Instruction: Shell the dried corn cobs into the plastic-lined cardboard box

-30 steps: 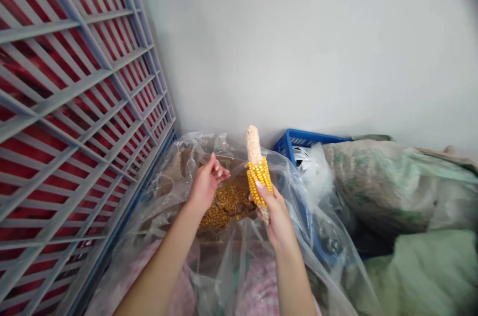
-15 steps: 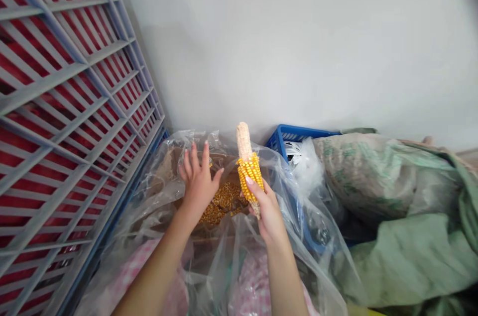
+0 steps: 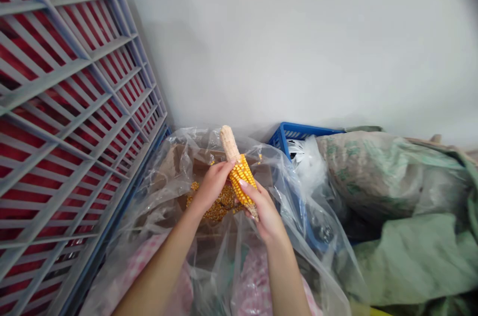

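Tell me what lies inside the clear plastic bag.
Loose yellow corn kernels lie on brown cardboard inside the clear plastic bag. The left hand and right hand, holding the yellow corn cob, hide part of the heap; its full extent is unseen.

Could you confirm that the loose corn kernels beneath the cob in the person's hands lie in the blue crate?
No: the head view shows the loose corn kernels in a plastic-lined cardboard box, not the blue crate; the corn cob is above them, in the left hand and right hand.
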The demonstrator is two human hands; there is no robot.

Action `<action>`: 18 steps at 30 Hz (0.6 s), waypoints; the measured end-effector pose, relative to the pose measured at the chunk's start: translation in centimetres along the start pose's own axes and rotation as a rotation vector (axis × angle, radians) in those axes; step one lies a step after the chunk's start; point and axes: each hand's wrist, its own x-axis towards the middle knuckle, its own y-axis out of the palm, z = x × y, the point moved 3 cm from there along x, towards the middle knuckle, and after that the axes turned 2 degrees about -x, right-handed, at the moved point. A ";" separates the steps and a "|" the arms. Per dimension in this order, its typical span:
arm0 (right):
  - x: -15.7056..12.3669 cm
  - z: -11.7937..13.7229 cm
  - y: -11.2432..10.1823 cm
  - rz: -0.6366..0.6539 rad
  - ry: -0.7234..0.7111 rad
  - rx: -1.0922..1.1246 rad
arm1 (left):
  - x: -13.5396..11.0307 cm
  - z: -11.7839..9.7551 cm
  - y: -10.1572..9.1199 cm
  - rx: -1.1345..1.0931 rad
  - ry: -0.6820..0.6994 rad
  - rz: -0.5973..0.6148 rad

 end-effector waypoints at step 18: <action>1.9 -1.2 -0.5 -0.015 0.068 0.164 | 1.2 2.3 0.6 -0.103 -0.097 0.030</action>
